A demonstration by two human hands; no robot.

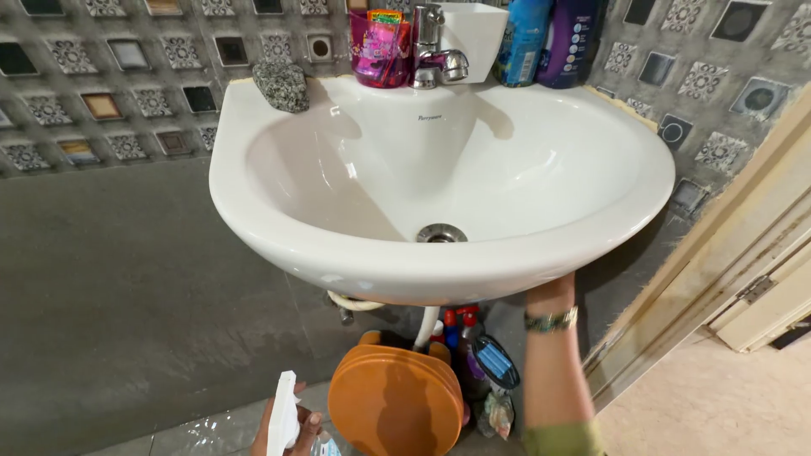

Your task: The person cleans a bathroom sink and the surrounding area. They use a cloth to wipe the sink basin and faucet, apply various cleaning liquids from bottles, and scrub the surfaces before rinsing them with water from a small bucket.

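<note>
My left hand, at the bottom edge of the view, grips the white trigger head of a spray bottle. My right hand, with a watch on its wrist, reaches up under the front right rim of the white wash basin. Its fingers are hidden behind the rim. The basin bowl looks dry, with a metal drain at its bottom. A chrome tap stands at the back of the basin.
A pink cup, a white container, two blue bottles and a speckled grey stone sit along the basin's back. Below stand an orange-brown round lid and red-capped bottles. A door frame rises on the right.
</note>
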